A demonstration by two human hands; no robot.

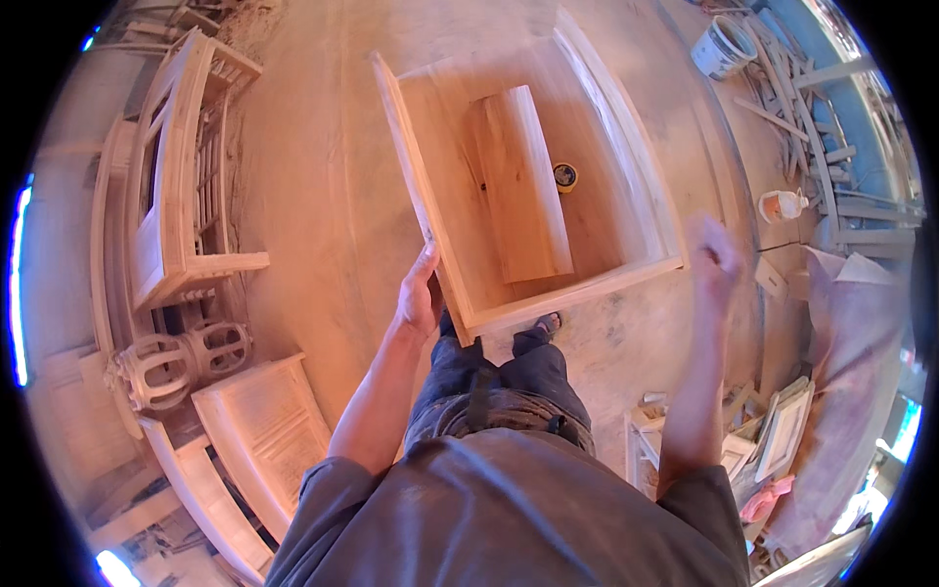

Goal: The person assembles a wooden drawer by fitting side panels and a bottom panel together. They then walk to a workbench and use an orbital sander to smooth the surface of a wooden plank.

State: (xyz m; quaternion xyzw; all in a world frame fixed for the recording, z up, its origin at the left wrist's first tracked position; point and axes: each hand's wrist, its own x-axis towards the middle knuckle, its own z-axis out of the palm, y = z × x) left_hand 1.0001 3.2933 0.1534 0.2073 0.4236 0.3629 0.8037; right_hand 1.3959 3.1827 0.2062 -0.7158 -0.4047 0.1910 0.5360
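Two hands are working apart: my left hand (421,293) is gripping the open wooden box (577,296) by its left wall, beyond my legs (489,377); my right hand (717,259) is hovering, blurred, beside its near right corner, closure unclear. I'm judging it stiff, bulky, heavyish; inner board (518,186) possibly shifting. Opposite walls are offering best hold.

head view | from above (fisheye) | faces down, torso (489,519) close below
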